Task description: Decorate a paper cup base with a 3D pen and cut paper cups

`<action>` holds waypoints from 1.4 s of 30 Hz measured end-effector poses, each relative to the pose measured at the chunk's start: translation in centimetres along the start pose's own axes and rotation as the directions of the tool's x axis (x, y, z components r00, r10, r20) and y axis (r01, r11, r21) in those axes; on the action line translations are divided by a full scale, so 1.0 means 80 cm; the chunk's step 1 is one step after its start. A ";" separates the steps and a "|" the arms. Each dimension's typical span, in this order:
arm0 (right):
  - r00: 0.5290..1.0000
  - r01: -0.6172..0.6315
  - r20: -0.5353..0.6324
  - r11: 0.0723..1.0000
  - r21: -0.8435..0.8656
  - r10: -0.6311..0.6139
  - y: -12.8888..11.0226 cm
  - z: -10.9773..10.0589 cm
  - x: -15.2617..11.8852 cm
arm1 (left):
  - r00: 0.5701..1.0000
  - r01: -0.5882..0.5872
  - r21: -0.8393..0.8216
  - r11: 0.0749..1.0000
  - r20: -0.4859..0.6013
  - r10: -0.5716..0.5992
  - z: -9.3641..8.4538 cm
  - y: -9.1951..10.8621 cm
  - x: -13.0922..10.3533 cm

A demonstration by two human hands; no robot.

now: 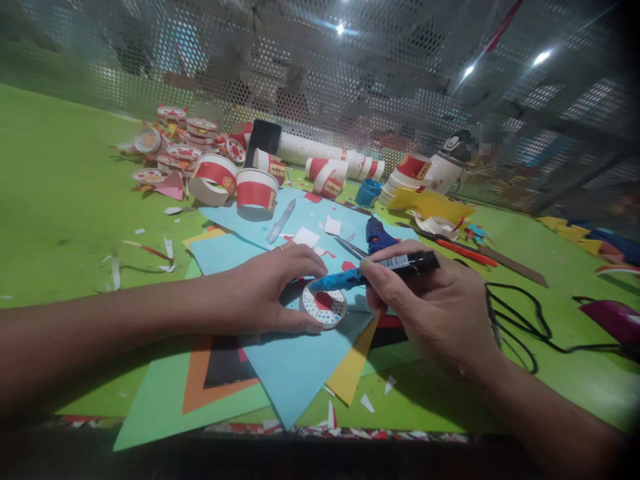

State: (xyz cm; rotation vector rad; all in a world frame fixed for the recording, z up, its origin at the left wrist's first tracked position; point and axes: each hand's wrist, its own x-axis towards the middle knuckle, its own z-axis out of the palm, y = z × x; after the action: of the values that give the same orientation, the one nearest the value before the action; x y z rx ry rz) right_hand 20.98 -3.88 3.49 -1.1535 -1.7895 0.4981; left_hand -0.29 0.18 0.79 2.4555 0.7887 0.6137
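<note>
My left hand (280, 290) steadies a small white paper disc (324, 319) between its thumb and fingers. The disc has a red centre and blue dots in segments round it. In my right hand (430, 300) is a marker pen (400, 265) with a black barrel and a blue, paint-smeared front end. Its tip is at the disc's upper left edge; whether it touches cannot be made out. Under both hands lie sheets of light blue paper (295, 373), over orange, black, yellow and green ones. Scissors (350, 248) and a dark blue glue gun (380, 235) lie just beyond my right hand.
Finished-looking paper pieces (185, 152) are heaped back left, near cut paper cups (257, 190). A blue paint jar (369, 193) stands behind the sheets. On the right are a black cable (530, 313), a red-handled tool (465, 253) and a purple object (607, 320). Scraps litter the green table (75, 267).
</note>
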 end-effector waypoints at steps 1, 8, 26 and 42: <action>1.000 0.004 -0.001 1.000 -0.010 -0.004 0.000 0.000 0.000 | 1.000 -0.004 0.009 1.000 0.001 0.004 0.000 0.000 0.000; 0.999 0.049 0.023 0.998 -0.030 -0.048 0.004 0.000 0.000 | 1.000 0.013 0.015 1.000 0.007 -0.013 0.001 -0.001 0.000; 0.994 0.101 0.052 0.995 -0.015 -0.100 0.005 -0.002 0.000 | 1.000 0.004 0.008 1.000 0.005 -0.004 0.001 0.000 0.000; 0.995 0.095 -0.033 0.992 -0.076 -0.098 0.001 -0.003 0.001 | 1.000 0.023 -0.025 0.999 -0.011 -0.023 0.001 0.002 0.000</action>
State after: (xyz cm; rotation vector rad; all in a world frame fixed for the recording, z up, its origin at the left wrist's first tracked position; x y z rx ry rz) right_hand 21.21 -3.80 3.64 -1.1133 -1.8361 0.3536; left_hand -0.22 0.03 0.81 2.4191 0.8079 0.6255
